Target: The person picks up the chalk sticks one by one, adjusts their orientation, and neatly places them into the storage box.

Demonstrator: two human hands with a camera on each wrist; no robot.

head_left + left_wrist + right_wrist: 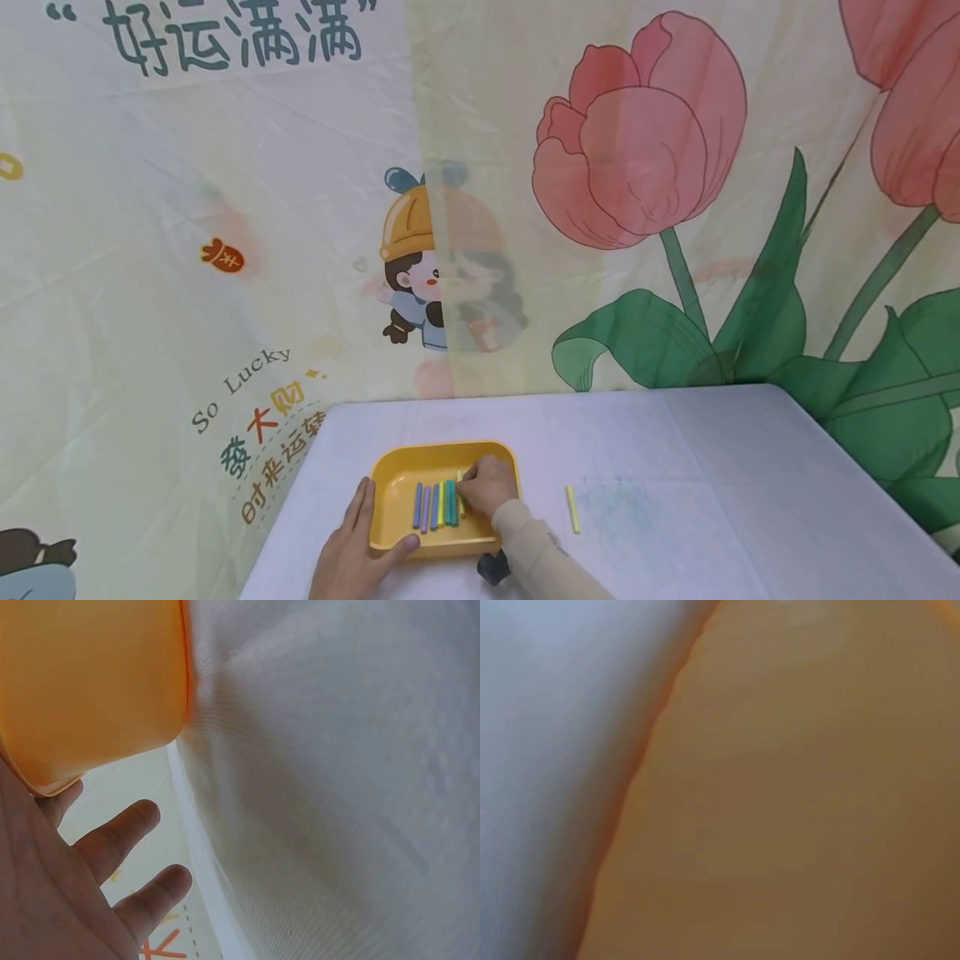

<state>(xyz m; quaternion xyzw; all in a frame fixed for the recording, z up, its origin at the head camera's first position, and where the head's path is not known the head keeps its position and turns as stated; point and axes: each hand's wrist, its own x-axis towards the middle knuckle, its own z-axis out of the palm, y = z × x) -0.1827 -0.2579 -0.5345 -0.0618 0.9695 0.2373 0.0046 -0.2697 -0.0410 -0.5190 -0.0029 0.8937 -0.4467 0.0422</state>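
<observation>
A lone yellow stick [573, 508] lies right of the yellow tray [397, 471]. Coloured sticks [435, 505] fill it; right hand [487, 486] pinches one, left hand [352, 550] grips its near-left rim.

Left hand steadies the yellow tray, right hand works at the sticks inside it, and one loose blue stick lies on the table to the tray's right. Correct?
Not quite: the loose stick is yellow-green, not blue, as the head view shows. The rest holds: the left hand holds the tray and the right hand is at the sticks inside.
</observation>
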